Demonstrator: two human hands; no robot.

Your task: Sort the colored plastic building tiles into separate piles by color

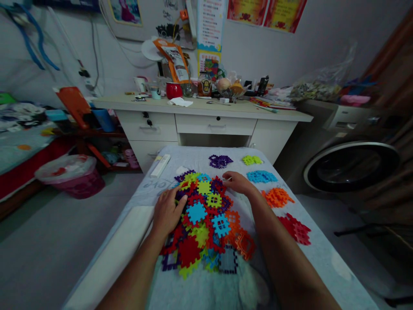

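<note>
Pale cloth covers the bench, where a mixed heap of toothed plastic tiles lies between my hands. They're apart: left hand against the heap's left side, right hand at its far right edge; I can't tell whether either grips a tile. Overlapping teeth could snag and drag neighbours along, and my right forearm, close beside the red pile, might scatter it.

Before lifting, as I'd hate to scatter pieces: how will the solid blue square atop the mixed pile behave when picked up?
The solid blue square looks like thin plastic, so probably light and fairly stiff. Its notched edges may catch on the mixed pile; being flat, it's unlikely to roll.
</note>
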